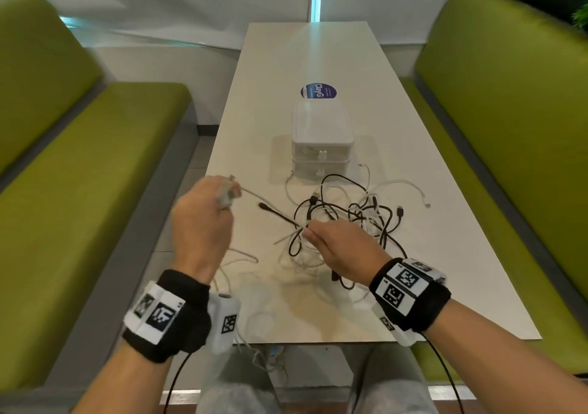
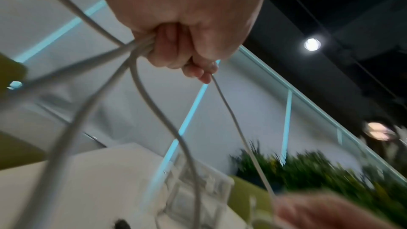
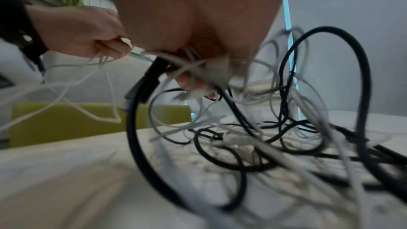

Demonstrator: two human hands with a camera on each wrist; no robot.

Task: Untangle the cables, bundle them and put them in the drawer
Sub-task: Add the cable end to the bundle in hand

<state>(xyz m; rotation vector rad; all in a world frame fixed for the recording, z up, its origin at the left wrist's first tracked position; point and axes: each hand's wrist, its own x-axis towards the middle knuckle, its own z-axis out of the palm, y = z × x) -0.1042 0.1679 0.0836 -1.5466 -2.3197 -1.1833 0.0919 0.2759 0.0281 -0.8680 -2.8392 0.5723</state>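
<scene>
Head view — white table (image 1: 397, 286) between green benches (image 1: 79, 175), both hands' fingers (image 2: 169, 53) pinching white cable (image 1: 254, 194) (tangle (image 1: 350, 219) beside).

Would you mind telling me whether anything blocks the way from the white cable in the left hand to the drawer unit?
Yes: the white cable gripped by the left hand still runs into the tangle lying in front of the drawer unit, whose drawers look closed.
</scene>
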